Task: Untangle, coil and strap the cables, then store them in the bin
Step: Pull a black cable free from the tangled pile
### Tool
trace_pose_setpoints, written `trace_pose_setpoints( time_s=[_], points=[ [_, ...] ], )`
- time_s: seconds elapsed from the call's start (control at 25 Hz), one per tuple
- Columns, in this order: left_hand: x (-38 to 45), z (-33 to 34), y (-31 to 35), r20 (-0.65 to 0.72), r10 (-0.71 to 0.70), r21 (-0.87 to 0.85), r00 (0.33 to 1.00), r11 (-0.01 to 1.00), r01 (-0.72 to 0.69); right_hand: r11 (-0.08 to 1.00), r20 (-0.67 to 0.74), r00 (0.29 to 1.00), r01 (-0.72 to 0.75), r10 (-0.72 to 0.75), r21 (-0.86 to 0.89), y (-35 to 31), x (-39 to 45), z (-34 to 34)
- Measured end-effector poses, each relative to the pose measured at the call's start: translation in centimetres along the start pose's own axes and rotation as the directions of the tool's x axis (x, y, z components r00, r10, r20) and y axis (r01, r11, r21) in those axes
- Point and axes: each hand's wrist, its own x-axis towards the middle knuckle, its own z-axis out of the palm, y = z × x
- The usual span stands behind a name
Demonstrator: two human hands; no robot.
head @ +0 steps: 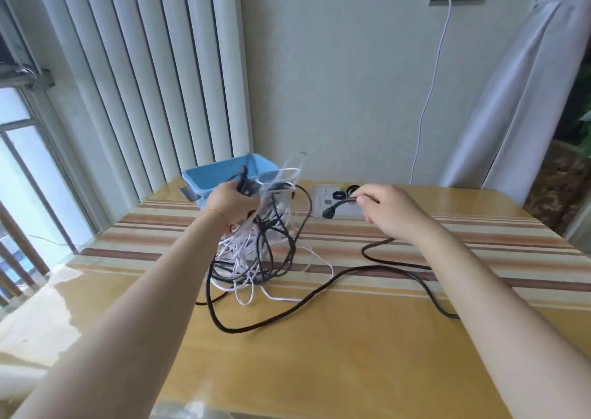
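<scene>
A tangle of black and white cables [256, 252] hangs from my left hand [230, 204], which grips its top above the table. My right hand [387, 209] pinches the end of a thick black cable [319, 294] just behind its plug [329, 211]. That cable loops loosely across the table in front of me and runs back into the tangle. A light blue bin [224, 175] stands behind my left hand near the table's far left corner. Its inside is mostly hidden by the hand and cables.
A white pad [323, 198] with small black rings on it lies beside the bin, under the plug. The table [319, 354] has a striped cloth under a glossy cover. A white cord [428, 98] hangs from a wall socket. Vertical blinds and a window stand to the left.
</scene>
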Motion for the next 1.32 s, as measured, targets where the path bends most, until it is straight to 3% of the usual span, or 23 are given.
trace_pose_setpoints(
  time_s=[0.08,0.16,0.24,0.28,0.36,0.44,0.48,0.56,0.68,0.76,0.8,0.88,0.96,1.08,1.16,1.24,1.32],
  points=[
    [-0.6,-0.8,2.2,0.018,0.027,-0.057,0.999,0.998,-0.026,0.990,0.009,0.997,-0.075,0.076,-0.121,-0.1,0.1,-0.1],
    [-1.5,-2.0,5.1,-0.113,0.084,-0.196,0.990,0.975,-0.106,0.912,0.153,0.961,-0.157,0.229,-0.378,-0.6,-0.2,-0.4],
    [-2.9,-3.3,8.2,-0.092,0.139,-0.488,0.986,0.857,-0.166,0.880,0.284,0.925,-0.096,0.251,-0.466,-1.5,-0.4,-0.1],
    [-3.8,-3.9,9.7,0.008,0.202,-0.663,0.979,0.734,-0.146,0.919,0.287,0.941,-0.057,0.179,-0.389,-2.0,-0.4,0.1],
    [-5.4,-4.2,11.7,0.170,0.357,-0.861,0.919,0.507,-0.038,0.999,0.179,0.984,-0.027,0.023,0.021,-3.1,-0.7,0.4],
    [-6.6,-3.1,12.7,0.199,0.428,-0.921,0.882,0.390,0.018,0.888,0.277,0.959,-0.074,-0.061,0.453,-4.8,-1.6,0.9],
    [-7.1,-2.2,13.0,0.195,0.435,-0.939,0.879,0.341,0.040,0.813,0.363,0.922,-0.104,-0.138,0.572,-5.3,-2.2,1.6],
    [-7.8,-0.4,13.0,0.183,0.414,-0.970,0.892,0.226,0.093,0.718,0.468,0.843,-0.150,-0.267,0.680,-6.3,-3.7,3.6],
    [-7.7,1.1,11.9,0.239,0.407,-0.971,0.881,0.122,0.207,0.539,0.525,0.799,-0.316,-0.292,0.781,-6.6,-4.8,5.5],
    [-6.9,0.7,10.3,0.344,0.451,-0.937,0.823,0.111,0.331,0.501,0.614,0.731,-0.428,-0.297,0.752,-5.6,-4.9,4.7],
    [-6.2,0.1,9.0,0.408,0.473,-0.908,0.781,0.123,0.400,0.544,0.659,0.694,-0.446,-0.290,0.710,-4.4,-4.6,3.9],
    [-4.8,-1.7,6.4,0.518,0.503,-0.850,0.692,0.212,0.482,0.685,0.732,0.634,-0.418,-0.250,0.597,-0.6,-3.7,2.0],
    [-3.7,-3.6,4.1,0.585,0.517,-0.810,0.625,0.338,0.479,0.734,0.769,0.608,-0.428,-0.199,0.528,3.1,-3.0,0.2],
    [-3.0,-5.0,2.3,0.655,0.444,-0.752,0.611,0.457,0.474,0.614,0.765,0.629,-0.553,-0.137,0.564,7.0,-2.4,-1.7],
    [-2.5,-4.7,1.7,0.699,0.474,-0.715,0.535,0.437,0.546,0.583,0.764,0.643,-0.599,-0.058,0.549,7.9,-1.8,-2.0],
    [-2.4,-3.7,1.9,0.717,0.553,-0.676,0.423,0.407,0.614,0.603,0.736,0.666,-0.637,0.117,0.480,7.5,-1.2,-1.4],
    [-3.0,-2.4,2.7,0.733,0.535,-0.671,0.419,0.472,0.571,0.576,0.664,0.681,-0.690,0.309,0.439,6.1,-0.4,-0.4]
  ],
)
